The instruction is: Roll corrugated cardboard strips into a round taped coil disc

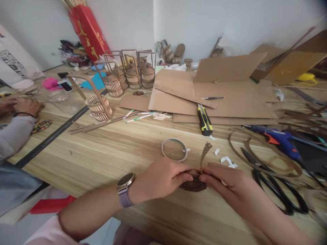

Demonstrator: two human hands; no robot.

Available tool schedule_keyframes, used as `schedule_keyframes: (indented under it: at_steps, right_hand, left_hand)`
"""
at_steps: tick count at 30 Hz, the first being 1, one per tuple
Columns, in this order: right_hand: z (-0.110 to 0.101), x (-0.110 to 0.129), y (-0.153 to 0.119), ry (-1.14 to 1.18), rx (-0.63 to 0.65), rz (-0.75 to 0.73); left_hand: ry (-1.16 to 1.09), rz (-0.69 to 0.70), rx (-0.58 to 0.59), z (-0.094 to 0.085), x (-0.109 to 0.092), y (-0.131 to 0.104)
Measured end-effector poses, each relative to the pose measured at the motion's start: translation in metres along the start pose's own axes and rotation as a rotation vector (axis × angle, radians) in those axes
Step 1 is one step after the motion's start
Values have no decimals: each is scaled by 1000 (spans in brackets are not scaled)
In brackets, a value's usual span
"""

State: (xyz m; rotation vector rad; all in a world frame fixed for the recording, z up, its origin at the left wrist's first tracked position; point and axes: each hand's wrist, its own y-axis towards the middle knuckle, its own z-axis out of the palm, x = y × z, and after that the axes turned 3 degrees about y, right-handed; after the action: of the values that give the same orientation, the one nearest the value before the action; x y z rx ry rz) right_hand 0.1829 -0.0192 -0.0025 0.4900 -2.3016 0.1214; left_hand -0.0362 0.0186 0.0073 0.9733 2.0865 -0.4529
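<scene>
A small dark brown round piece is held low over the wooden table by both hands. My left hand, with a watch on its wrist, pinches the left side of the piece. On the right side, my right hand pinches its edge together with a braided brown strip, which stands up from between the fingers. Just beyond the hands lies a roll of tape, with bits of white paper to its right.
Black scissors, brown strips and a blue glue gun lie at right. Behind are a yellow-black cutter, cardboard and several small baskets. Another person's hands are at far left.
</scene>
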Motion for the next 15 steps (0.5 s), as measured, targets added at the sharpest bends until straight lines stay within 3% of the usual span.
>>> schedule_keyframes:
  at_steps: [4, 9, 11, 15]
  right_hand:
    - [10, -8, -3, -117, -32, -75]
    - [19, -7, -6, -258, -171, -160]
    - [16, -3, -4, -216, -185, -120]
    - [0, 2, -1, -102, -189, 75]
  left_hand:
    - [57, -17, -9, 3, -2, 2]
    - [79, -71, -1, 5, -4, 4]
    - [-5, -130, -67, 4, -2, 4]
    - [-379, -179, -187, 2, 8, 4]
